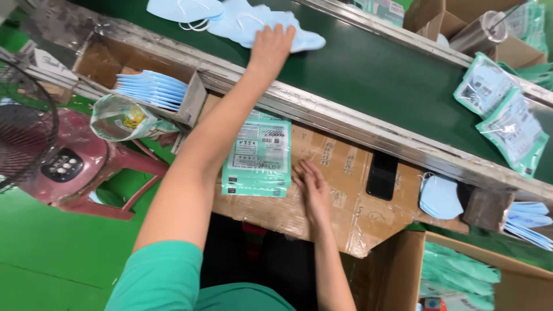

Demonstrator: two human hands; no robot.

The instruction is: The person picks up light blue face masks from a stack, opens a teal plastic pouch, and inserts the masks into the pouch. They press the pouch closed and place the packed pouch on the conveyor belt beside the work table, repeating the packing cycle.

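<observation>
My left hand [269,49] reaches out over the dark green belt [368,75] and lies on a pile of light blue face masks [253,23], fingers spread on top of them. My right hand [311,187] rests flat on the cardboard work surface [340,173], its fingers touching the right edge of a flat green and white pouch [258,155]. The pouch lies face up between my two arms.
A cardboard box with stacked blue masks [151,87] stands at the left. A black phone [381,175] and a loose mask [440,197] lie to the right. Filled green pouches [507,112] sit on the belt's far right. A fan [23,124] and red stool [86,167] stand left.
</observation>
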